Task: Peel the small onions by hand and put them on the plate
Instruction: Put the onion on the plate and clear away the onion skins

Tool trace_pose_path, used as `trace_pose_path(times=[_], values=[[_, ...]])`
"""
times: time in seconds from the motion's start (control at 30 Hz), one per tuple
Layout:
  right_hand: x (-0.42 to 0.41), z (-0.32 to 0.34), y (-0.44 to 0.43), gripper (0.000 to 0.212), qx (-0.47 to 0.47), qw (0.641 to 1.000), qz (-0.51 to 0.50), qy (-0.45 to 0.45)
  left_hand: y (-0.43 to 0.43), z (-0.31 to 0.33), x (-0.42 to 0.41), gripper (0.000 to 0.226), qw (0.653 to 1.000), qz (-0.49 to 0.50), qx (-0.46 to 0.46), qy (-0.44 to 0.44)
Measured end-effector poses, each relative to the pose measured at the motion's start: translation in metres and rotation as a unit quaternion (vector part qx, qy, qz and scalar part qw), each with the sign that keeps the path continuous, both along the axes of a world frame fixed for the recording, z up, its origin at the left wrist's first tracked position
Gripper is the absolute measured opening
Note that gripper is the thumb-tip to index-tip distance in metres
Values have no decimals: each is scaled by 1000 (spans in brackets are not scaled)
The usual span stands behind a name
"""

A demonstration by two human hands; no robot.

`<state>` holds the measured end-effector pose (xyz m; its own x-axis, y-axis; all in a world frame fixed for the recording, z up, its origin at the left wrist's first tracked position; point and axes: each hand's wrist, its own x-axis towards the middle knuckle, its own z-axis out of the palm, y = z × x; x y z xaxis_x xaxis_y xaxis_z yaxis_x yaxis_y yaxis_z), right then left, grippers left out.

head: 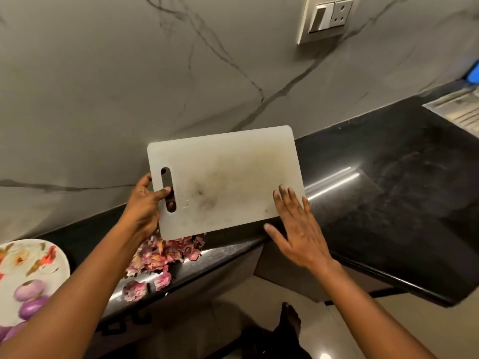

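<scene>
Wall [103,86]: grey-white marble-look slabs with dark veins.
Switch plate [328,18]: cream, set in the wall at upper right, with one rocker switch and one socket.
Countertop [388,164]: polished black stone with a rounded front edge and streaks of reflected light.
Drainboard [458,107]: ribbed steel, at far right.
Floor [388,320]: pale glossy tile.

Cutting board [228,177]: white plastic, matt, stained brownish.
Table [388,177]: black stone, polished, glossy.
Wall [103,86]: grey veined marble look, smooth.
Plate [39,257], 8 o'clock: glossy, flower-printed.
Onions [28,291]: smooth, shiny purple.
Onion skins [160,255]: papery, dry.
Drainer [458,107], 2 o'clock: ribbed metal.
</scene>
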<state>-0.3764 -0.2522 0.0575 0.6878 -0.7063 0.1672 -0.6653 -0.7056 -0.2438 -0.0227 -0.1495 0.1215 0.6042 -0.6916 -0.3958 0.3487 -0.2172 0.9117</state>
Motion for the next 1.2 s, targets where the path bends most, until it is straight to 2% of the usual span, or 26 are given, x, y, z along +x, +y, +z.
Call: trace_pose_path(times=[0.13,0.27,0.5,0.6,0.67,0.8,0.9,1.2], values=[[32,-8,15,89,-63,992,77,75,33,11,26,54,1000,17,-5,-14],[71,-15,32,88,-69,987,123,81,61,20,49,56,998,45,-32,-28],[132,-24,67,82,-54,944,306,108,87,25,68,49,993,98,-53,-50],[136,-18,68,80,-54,937,331,100,91,23,71,50,993,99,-49,-52],[129,-13,62,79,-65,951,297,64,90,21,69,54,993,98,-48,-50],[106,-4,36,76,-15,991,124,-40,77,18,57,54,994,93,-49,-24],[85,0,15,71,16,994,32,-104,54,17,39,53,997,66,-46,-2],[26,-11,3,57,46,993,-44,-100,-51,-13,-68,51,998,-15,17,60]])
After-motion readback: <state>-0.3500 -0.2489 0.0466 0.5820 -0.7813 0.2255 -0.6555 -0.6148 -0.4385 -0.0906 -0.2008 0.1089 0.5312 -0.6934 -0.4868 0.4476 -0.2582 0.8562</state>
